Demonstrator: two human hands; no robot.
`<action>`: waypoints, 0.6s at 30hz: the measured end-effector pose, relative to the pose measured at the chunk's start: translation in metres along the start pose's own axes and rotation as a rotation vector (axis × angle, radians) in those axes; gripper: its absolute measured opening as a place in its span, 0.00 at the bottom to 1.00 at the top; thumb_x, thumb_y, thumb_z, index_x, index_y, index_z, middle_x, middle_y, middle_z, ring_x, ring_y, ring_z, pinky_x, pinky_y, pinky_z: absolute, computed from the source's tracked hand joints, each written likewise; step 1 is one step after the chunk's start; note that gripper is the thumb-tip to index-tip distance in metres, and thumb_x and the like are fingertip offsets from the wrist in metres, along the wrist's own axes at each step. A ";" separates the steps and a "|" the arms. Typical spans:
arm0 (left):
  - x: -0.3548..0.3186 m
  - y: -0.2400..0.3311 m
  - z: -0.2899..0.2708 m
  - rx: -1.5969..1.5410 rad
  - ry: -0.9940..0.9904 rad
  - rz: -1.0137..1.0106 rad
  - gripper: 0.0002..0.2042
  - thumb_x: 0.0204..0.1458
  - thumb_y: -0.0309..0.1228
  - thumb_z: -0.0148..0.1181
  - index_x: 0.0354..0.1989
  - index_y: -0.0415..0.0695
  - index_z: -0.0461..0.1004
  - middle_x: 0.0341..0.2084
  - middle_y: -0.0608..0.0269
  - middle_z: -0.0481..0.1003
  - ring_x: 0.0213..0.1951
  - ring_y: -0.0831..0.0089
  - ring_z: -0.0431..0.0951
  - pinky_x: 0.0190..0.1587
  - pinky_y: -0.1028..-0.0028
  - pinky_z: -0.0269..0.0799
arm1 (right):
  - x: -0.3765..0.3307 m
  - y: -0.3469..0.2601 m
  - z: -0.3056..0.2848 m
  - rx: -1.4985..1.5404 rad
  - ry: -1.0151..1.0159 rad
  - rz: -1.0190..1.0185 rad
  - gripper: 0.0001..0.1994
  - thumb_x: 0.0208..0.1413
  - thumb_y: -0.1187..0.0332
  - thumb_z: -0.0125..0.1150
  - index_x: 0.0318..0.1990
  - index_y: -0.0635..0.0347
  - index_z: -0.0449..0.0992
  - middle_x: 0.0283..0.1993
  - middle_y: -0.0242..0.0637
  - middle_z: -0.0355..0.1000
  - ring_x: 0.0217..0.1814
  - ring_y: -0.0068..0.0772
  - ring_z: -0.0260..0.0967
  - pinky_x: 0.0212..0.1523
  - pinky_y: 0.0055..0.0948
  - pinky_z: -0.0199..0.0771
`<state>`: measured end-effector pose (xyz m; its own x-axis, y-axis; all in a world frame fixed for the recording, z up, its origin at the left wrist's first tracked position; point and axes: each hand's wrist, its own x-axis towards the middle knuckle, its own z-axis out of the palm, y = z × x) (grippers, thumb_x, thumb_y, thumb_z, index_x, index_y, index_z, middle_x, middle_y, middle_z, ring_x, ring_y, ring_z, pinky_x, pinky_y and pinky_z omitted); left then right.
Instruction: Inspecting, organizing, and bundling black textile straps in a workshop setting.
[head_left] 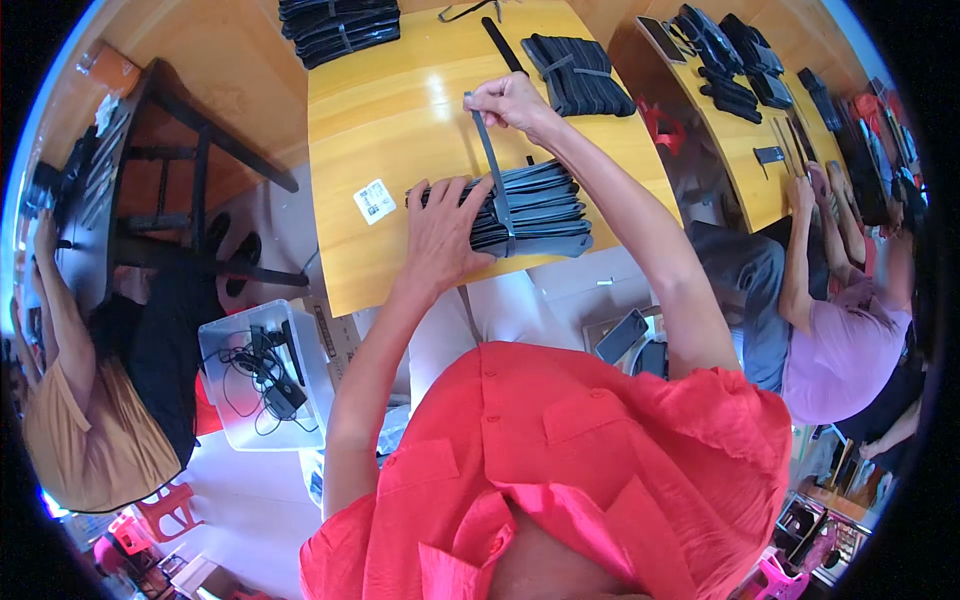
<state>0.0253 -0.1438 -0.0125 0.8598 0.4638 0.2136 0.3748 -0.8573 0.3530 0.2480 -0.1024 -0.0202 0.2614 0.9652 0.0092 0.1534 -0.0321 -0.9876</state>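
A stack of flat dark grey pouches (545, 205) lies near the front edge of the yellow wooden table (400, 110). My left hand (445, 232) presses flat on the stack's left end, fingers spread. My right hand (510, 100) is above and behind the stack, pinching the upper end of a dark strap (493, 165) that runs down and wraps around the stack's middle. The strap is pulled taut and slanted.
Two more bundles of dark pouches (580, 75) (338, 28) and a loose black strap (502, 45) lie farther back. A white label (374, 201) sits left of the stack. A clear bin with cables (262, 375) stands lower left. People sit at left (90, 420) and right (850, 340).
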 end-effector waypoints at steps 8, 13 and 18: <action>-0.001 0.000 0.001 -0.035 0.043 0.026 0.44 0.20 0.35 0.72 0.54 0.47 0.59 0.42 0.59 0.66 0.49 0.62 0.64 0.57 0.56 0.49 | 0.020 0.034 -0.004 -0.201 -0.354 0.264 0.07 0.46 0.66 0.63 0.24 0.60 0.78 0.17 0.29 0.69 0.16 0.15 0.64 0.14 0.14 0.58; -0.002 0.002 -0.001 -0.014 -0.002 -0.012 0.46 0.18 0.38 0.72 0.55 0.45 0.59 0.45 0.58 0.65 0.51 0.63 0.63 0.58 0.57 0.47 | 0.024 0.040 -0.005 -0.295 -0.540 0.302 0.09 0.46 0.62 0.64 0.26 0.59 0.78 0.18 0.28 0.70 0.16 0.14 0.64 0.14 0.12 0.58; -0.003 0.006 0.000 -0.046 0.028 -0.014 0.47 0.19 0.37 0.72 0.57 0.44 0.57 0.45 0.58 0.65 0.50 0.63 0.63 0.57 0.54 0.46 | 0.012 0.043 -0.006 -0.284 -0.556 0.367 0.10 0.47 0.61 0.63 0.26 0.59 0.78 0.18 0.27 0.70 0.17 0.14 0.64 0.15 0.13 0.59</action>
<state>0.0248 -0.1505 -0.0106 0.8440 0.4828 0.2335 0.3702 -0.8396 0.3975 0.2635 -0.0937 -0.0615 -0.1681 0.8663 -0.4704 0.4101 -0.3724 -0.8325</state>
